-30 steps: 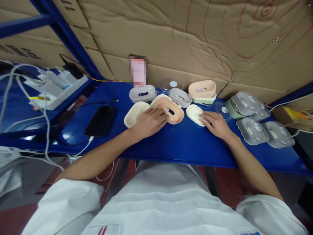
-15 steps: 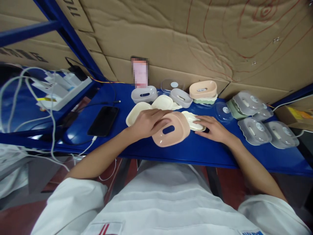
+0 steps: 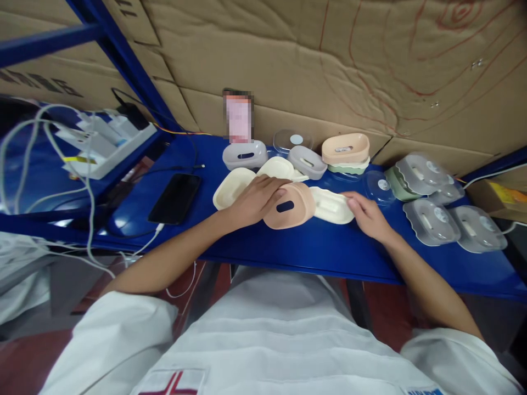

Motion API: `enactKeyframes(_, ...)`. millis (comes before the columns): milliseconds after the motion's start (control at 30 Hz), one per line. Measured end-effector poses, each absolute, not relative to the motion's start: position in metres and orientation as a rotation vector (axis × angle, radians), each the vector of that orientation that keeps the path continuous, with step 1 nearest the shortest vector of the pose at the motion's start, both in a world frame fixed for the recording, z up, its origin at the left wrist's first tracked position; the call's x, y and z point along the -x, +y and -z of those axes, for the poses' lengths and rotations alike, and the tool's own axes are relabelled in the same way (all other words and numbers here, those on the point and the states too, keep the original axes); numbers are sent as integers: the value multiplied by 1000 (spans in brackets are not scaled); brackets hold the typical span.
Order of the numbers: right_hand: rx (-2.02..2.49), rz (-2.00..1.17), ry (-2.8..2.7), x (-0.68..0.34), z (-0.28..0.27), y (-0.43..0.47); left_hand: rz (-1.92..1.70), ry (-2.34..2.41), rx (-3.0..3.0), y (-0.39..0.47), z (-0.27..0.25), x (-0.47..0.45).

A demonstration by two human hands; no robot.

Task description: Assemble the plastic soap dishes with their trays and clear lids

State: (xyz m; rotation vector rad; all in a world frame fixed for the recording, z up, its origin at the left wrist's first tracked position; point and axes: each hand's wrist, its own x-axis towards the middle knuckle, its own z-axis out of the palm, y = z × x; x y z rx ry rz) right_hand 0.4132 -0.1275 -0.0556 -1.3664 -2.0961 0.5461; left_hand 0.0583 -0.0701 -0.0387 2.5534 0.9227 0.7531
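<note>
— On the blue tabletop (image 3: 288, 247), close to me, what do my hands have?

— My left hand (image 3: 255, 200) grips the pink soap dish (image 3: 290, 206), tipped up on its side. My right hand (image 3: 368, 215) holds the cream tray (image 3: 331, 198) just beside it, touching.

— And farther back?

— More cream trays (image 3: 233, 185), a gray dish (image 3: 245, 154), and a black phone (image 3: 175, 198) off to the left.
</note>
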Motion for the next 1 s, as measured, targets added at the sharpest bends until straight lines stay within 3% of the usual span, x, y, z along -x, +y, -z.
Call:
enactKeyframes(133, 1486, -677, -1890, -413, 68, -119, -771, 862, -2553, -74, 41, -59)
enactKeyframes(333, 1357, -519, -2152, -400, 67, -126, -691, 851, -2429, -77, 44, -64)
enactKeyframes(500, 1112, -573, -2404, -395, 72, -139, -745, 801, -2352, -81, 47, -73)
enactKeyframes(767, 847, -79, -2547, -375, 71, -141, -852, 691, -2324, -83, 77, -90)
enactKeyframes(1000, 1022, -373, -2459, -395, 63, -130, -806, 464, -2711, -94, 66, -76)
